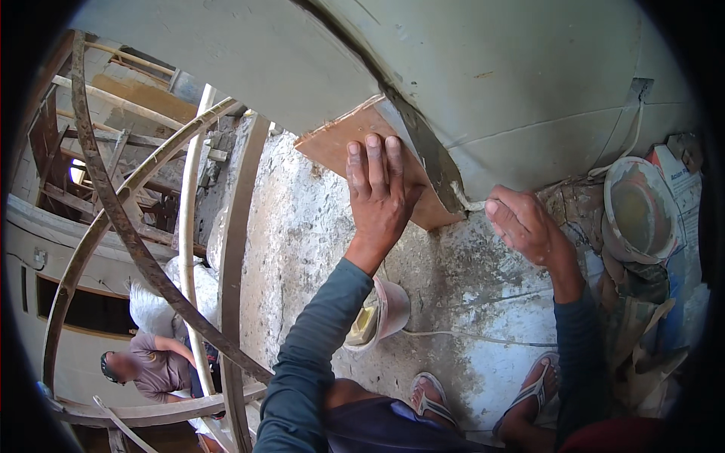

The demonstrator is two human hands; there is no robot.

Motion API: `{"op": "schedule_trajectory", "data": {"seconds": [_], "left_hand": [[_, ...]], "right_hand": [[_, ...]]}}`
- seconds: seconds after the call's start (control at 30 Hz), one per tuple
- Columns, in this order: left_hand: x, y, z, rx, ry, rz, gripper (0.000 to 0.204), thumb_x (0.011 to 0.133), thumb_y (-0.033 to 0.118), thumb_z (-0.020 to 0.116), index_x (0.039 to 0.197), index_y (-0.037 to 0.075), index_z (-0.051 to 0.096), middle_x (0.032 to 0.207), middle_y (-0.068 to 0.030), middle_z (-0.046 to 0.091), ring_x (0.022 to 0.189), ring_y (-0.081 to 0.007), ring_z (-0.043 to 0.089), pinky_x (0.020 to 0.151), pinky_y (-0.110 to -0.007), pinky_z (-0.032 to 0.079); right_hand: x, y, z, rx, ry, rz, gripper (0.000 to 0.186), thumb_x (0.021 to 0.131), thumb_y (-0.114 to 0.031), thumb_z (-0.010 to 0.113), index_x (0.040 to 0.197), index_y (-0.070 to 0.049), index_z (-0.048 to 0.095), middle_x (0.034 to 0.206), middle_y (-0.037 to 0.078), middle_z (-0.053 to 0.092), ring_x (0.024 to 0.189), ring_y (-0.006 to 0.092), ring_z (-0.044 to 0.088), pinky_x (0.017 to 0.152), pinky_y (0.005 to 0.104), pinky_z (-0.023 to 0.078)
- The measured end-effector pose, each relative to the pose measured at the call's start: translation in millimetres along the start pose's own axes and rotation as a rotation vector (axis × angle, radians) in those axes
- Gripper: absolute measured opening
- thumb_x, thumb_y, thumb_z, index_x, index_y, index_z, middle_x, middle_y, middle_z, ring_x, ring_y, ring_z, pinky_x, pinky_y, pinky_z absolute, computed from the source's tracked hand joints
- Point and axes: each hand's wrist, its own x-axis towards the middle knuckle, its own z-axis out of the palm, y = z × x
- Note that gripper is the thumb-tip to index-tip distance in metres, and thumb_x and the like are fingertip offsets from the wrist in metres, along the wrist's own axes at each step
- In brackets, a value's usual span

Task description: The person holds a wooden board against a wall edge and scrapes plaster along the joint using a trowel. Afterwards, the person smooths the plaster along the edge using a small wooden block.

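Note:
My left hand (pixel 380 189) lies with its fingers stretched out flat on the face of a brown board (pixel 332 140), which meets the wall at a corner. Its thumb is hardly visible. Along the board's right side runs a grey, rough strip (pixel 429 147) of filler-like material beside the pale green wall (pixel 513 68). At the lower end of that strip, my right hand (pixel 525 223) is closed around a thin, whitish, strip-like thing (pixel 474 204). Most of it is hidden in the fingers, so its kind does not show.
A pinkish bucket (pixel 393 308) with a yellowish block inside stands beneath my left forearm. Another bucket (pixel 640 208), coated with residue, is at the right among bags and scraps. A thin cable (pixel 483 337) crosses the stained floor. Curved railings (pixel 192 151) stand at left; beyond them is another person (pixel 168 361).

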Motion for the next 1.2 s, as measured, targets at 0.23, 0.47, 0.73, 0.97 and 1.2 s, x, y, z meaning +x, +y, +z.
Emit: {"op": "schedule_trajectory", "data": {"seconds": [0.23, 0.47, 0.73, 0.97, 1.2], "left_hand": [[1, 1, -1, -0.049, -0.033, -0.012, 0.123, 0.052, 0.036, 0.094, 0.151, 0.001, 0.029, 0.157, -0.0231, 0.014, 0.146, -0.047, 0.011, 0.119, -0.051, 0.023], [0, 0, -2, -0.05, -0.039, -0.016, 0.124, 0.053, 0.036, 0.094, 0.152, 0.001, 0.026, 0.157, -0.0231, 0.012, 0.146, -0.0483, 0.009, 0.119, -0.052, 0.023], [1, 0, -1, -0.06, -0.049, -0.01, 0.124, 0.055, 0.037, 0.094, 0.152, 0.001, 0.025, 0.157, -0.0238, 0.011, 0.146, -0.0494, 0.008, 0.119, -0.054, 0.022], [-2, -2, -3, -0.088, -0.048, -0.015, 0.128, 0.055, 0.037, 0.094, 0.154, 0.002, 0.021, 0.157, -0.0241, 0.009, 0.146, -0.0494, 0.006, 0.119, -0.054, 0.021], [0, 7, -1, -0.067, -0.046, -0.015, 0.125, 0.057, 0.04, 0.093, 0.154, 0.002, 0.023, 0.158, -0.023, 0.012, 0.146, -0.0468, 0.008, 0.118, -0.053, 0.02]], "right_hand": [[-19, 64, 26, 0.081, -0.096, 0.076, 0.044, 0.103, -0.037, 0.043, 0.076, -0.002, 0.047, 0.06, 0.007, 0.047, 0.053, 0.0177, 0.044, 0.053, 0.0366, 0.038], [-53, 68, 27, 0.304, -0.108, 0.148, 0.043, 0.103, -0.037, 0.045, 0.076, -0.004, 0.048, 0.056, 0.002, 0.047, 0.048, 0.01, 0.045, 0.047, 0.0298, 0.038], [5, 41, 1, 0.089, -0.058, -0.042, 0.042, 0.103, -0.035, 0.044, 0.074, -0.005, 0.048, 0.057, 0.002, 0.046, 0.047, 0.0092, 0.042, 0.046, 0.0301, 0.037], [-33, 94, 26, 0.2, -0.156, 0.122, 0.048, 0.104, -0.04, 0.042, 0.073, -0.004, 0.047, 0.057, 0.001, 0.045, 0.046, 0.0098, 0.043, 0.045, 0.0297, 0.037], [-100, 74, -5, 0.096, -0.233, 0.307, 0.031, 0.093, -0.028, 0.061, 0.082, 0.0, 0.056, 0.066, 0.01, 0.056, 0.056, 0.018, 0.055, 0.055, 0.0339, 0.044]]}}
